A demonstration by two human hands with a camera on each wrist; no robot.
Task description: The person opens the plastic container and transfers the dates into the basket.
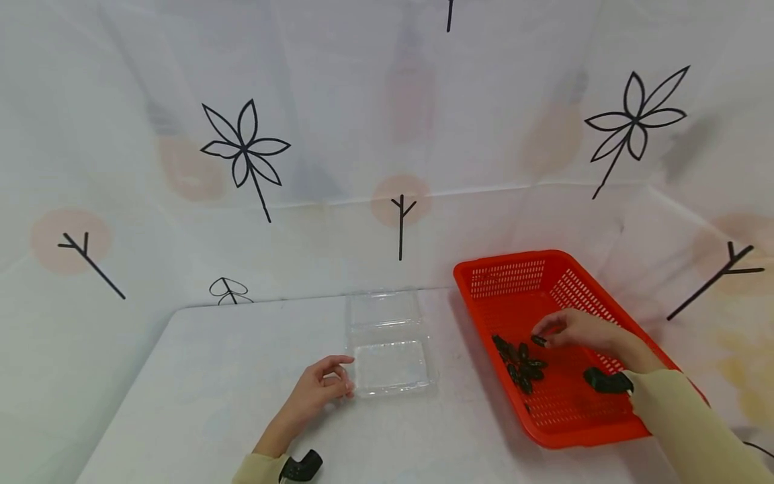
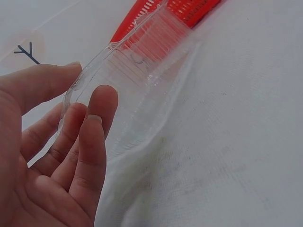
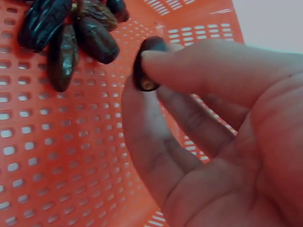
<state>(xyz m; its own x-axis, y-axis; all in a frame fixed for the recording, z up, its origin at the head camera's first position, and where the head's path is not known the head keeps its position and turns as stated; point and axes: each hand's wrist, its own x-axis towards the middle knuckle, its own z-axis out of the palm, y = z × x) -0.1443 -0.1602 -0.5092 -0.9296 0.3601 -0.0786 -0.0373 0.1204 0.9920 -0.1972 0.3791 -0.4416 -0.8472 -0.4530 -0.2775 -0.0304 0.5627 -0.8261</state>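
My right hand (image 1: 571, 329) is inside the red plastic basket (image 1: 605, 410) and pinches a dark brown date (image 3: 150, 56) between thumb and fingertips. Several more dates (image 1: 520, 363) lie in a loose cluster against the basket's left side; part of the cluster shows in the right wrist view. On the table, a clear plastic box (image 1: 393, 366) stands with its lid (image 1: 383, 309) folded back toward the wall. My left hand (image 1: 323, 386) is at the box's left edge, fingers loosely bent and thumb apart from them. Whether its fingertips touch the rim is hard to tell.
A white cloth covers the table (image 1: 224, 376), and a patterned white sheet (image 1: 338, 235) hangs behind it. The basket stands right of the box, its perforated walls rising around the dates. A dark cable (image 1: 758, 448) shows at the far right.
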